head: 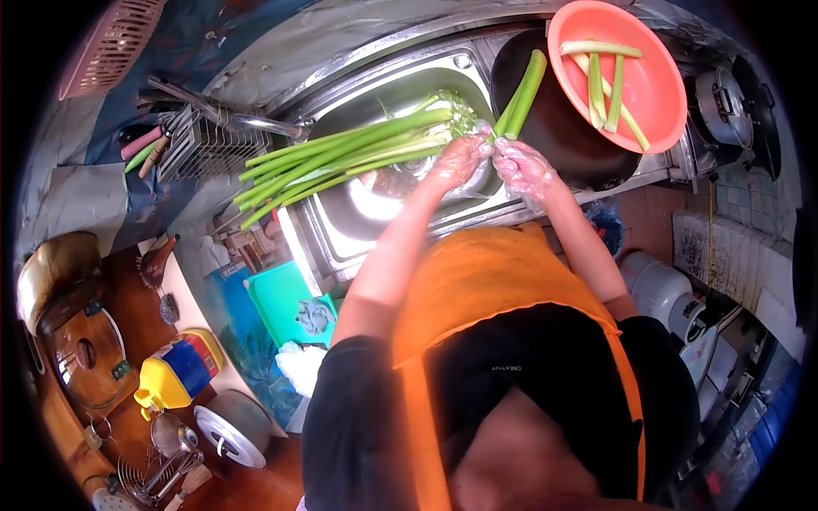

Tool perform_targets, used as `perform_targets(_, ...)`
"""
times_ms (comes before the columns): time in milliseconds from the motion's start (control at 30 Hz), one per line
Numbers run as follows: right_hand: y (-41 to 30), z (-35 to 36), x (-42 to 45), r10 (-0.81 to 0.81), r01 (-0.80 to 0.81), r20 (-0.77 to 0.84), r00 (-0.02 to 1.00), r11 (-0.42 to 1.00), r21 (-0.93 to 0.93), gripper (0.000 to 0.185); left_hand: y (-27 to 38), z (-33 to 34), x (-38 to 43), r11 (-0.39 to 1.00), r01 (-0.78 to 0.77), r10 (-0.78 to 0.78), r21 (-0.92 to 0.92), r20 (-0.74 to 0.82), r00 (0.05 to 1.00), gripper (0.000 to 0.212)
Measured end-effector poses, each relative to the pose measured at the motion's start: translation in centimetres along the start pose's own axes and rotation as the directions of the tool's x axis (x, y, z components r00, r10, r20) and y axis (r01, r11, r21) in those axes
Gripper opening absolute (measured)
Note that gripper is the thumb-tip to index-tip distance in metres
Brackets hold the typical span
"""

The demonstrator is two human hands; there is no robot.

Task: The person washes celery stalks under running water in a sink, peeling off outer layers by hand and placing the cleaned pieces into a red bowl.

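Note:
Both my hands wear clear plastic gloves and meet above the right side of the steel sink (345,223). My right hand (521,167) grips the lower end of short, thick green stalk pieces (521,99), which point up and to the right. My left hand (461,156) has its fingertips pinched at that same end; the exact contact is hidden by fingers and glove film. Long green stalks (345,150) lie across the sink, past its left rim. Thin green peelings (457,105) are heaped by their right ends. Pale peeled pieces (596,89) lie in a coral plastic basin (668,108).
The basin overlaps a large dark round pan (569,163) right of the sink. A faucet (268,124) and a wire rack (217,144) holding knives stand left. A lidded metal pot (722,105) is far right, a gas cylinder (658,287) below it.

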State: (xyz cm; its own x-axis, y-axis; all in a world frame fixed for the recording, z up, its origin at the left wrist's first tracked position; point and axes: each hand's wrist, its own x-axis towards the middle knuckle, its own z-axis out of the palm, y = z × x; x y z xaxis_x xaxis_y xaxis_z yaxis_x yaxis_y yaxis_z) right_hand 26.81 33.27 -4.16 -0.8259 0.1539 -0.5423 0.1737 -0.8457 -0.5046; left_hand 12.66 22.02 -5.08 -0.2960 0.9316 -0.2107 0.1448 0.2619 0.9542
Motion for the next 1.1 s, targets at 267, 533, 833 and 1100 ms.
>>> perform_targets(267,0.5,1.3,-0.2,-0.003,-0.006,-0.192,0.981,0.999,-0.045,0.021,3.1,-0.4,-0.7,0.679,-0.181,0.21,0.711,0.048,0.977,0.013)
perform_targets(533,-1.6,2.0,-1.6,0.078,-0.089,-0.178,0.981,0.995,-0.052,0.023,2.5,0.6,-1.3,0.762,-0.264,0.331,0.591,-0.006,0.944,0.012)
perform_targets(833,-6.5,0.1,-4.7,-0.13,0.044,-0.322,0.938,0.964,-0.261,0.035,1.5,-2.6,-2.0,0.919,0.064,0.0,-0.39,0.162,0.987,0.03)
perform_targets(1100,-1.3,2.6,-0.6,-0.55,0.418,-0.007,0.835,0.642,-0.642,0.027,1.2,-3.4,-2.8,0.918,-0.162,0.138,-0.362,-0.092,0.986,0.027)
